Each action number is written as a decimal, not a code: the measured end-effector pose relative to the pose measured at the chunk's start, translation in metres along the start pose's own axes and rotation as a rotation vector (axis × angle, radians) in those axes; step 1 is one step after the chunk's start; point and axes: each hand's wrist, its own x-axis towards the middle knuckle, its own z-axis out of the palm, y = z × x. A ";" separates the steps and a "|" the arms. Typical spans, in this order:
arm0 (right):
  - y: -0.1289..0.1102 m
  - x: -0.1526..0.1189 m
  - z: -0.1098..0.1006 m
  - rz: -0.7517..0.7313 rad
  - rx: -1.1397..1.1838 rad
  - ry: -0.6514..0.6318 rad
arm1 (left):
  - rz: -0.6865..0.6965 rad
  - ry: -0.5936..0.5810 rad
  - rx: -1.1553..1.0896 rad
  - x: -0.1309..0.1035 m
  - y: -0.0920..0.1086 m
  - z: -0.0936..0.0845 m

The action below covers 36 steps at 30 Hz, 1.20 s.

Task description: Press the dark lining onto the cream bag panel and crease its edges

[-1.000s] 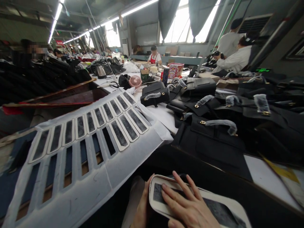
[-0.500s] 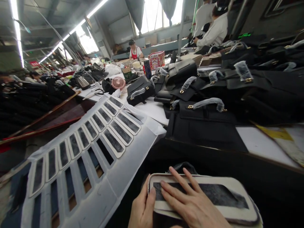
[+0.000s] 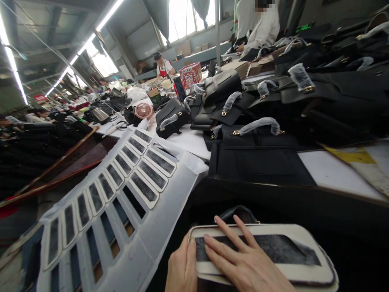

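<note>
Right hand (image 3: 243, 263): lies flat on top of the padded panel (image 3: 288, 259), fingers spread and pressed on its dark grey centre strip – palm down, not curled around anything.
Left hand (image 3: 181, 267): grips the left end of the same panel, thumb up against its rounded edge, fingers hidden under it.
Padded panel: a long cream piece with rounded corners and a dark felt-like middle, at the bottom of the view, close to the person's body and below the table's dark front edge.
Behind the panel: a bit of black material (image 3: 240, 213) shows just past its far edge; what it is cannot be told.
White sheet (image 3: 158, 231): to the left, slanting away, with rows of punched slots – the farther rows still carry small cream-and-grey pieces (image 3: 152, 174), the nearer slots are open.
Table (image 3: 331, 172): white top, crowded with black handbags (image 3: 258, 158) whose handles are wrapped in clear film.
Farther back: a pink fan (image 3: 144, 110), a red box (image 3: 191, 74), other people at work along the benches.
</note>
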 end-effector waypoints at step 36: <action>-0.007 0.001 0.005 0.061 -0.048 0.060 | -0.515 -0.467 -1.206 0.000 -0.028 0.022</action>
